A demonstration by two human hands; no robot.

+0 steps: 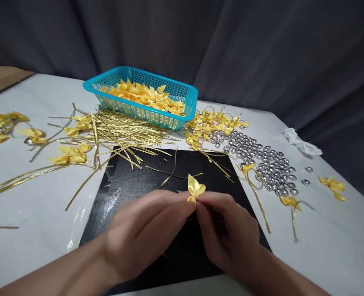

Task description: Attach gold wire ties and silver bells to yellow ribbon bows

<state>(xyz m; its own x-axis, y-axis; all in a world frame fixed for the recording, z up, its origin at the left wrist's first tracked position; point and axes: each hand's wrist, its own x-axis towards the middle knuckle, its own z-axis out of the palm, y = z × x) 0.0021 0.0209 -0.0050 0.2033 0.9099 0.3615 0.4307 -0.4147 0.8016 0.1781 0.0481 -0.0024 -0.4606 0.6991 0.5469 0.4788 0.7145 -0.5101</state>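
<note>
Both my hands meet over a black mat (132,193) near the table's front edge. My left hand (144,232) and my right hand (228,232) are closed, their fingertips pinched together on a small yellow ribbon bow (195,189) that sticks up between them. Whether a gold tie is also in my fingers is hidden. A loose gold twist tie (172,168) lies curved on the mat just beyond the bow.
A teal basket (188,92) of yellow bows stands at the back. In front of it lies a heap of gold twist ties (120,131). Silver beads (262,158) spread at right, with finished bows (212,123) nearby and more bows (70,154) at left. A white crumpled scrap (299,142) lies far right.
</note>
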